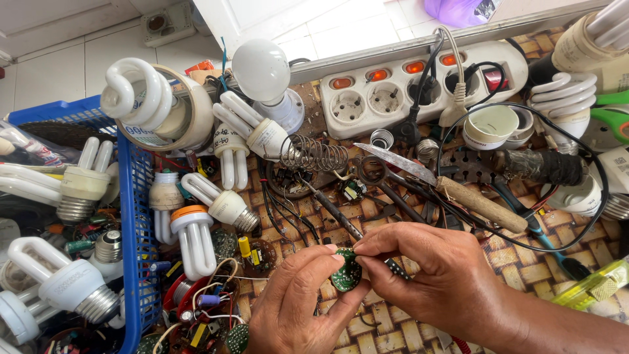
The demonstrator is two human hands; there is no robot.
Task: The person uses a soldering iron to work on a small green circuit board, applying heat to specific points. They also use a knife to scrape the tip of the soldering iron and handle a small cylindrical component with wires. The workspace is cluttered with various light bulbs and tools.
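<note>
The small round green circuit board (346, 272) sits low in the middle of the view, just above the woven table (524, 262), pinched between both hands. The left hand (298, 305) comes up from below, and its grip is clenched on the board's left and lower edge, thumb and forefinger wrapped round the rim. The right hand (439, 278) reaches in from the right; its grip is closed too, fingertips pressing the board's right edge while a small dark component (396, 269) pokes out under them. So the board lies between the two grips, right of the left fingers and left of the right ones, face tilted toward the camera. Both hands touch it equally. Above them, well apart, lie a wooden-handled knife (452, 190) and a soldering iron (334, 213), with compact fluorescent lamps (196, 236) off to the left.
</note>
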